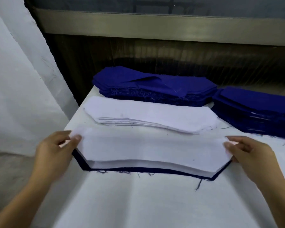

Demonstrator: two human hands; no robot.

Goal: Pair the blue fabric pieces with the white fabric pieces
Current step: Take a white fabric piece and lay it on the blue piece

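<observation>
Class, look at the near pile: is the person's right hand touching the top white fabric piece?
Touching. The head view shows the right hand pinching the right end of the top white piece, thumb on top, with no gap visible.

Gripping both ends of layered white fabric pieces [151, 150] with left hand [56, 150] and right hand [247, 153], atop blue fabric piece [79, 162] by table's [138, 203] left edge.

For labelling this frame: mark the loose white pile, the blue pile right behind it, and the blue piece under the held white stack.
white pile [155, 115]: head view, middle of top sheet.
blue pile [197, 86]: head view, top layer, right of the fold.
blue piece [122, 169]: head view, near edge showing under the white stack [146, 148].
</observation>
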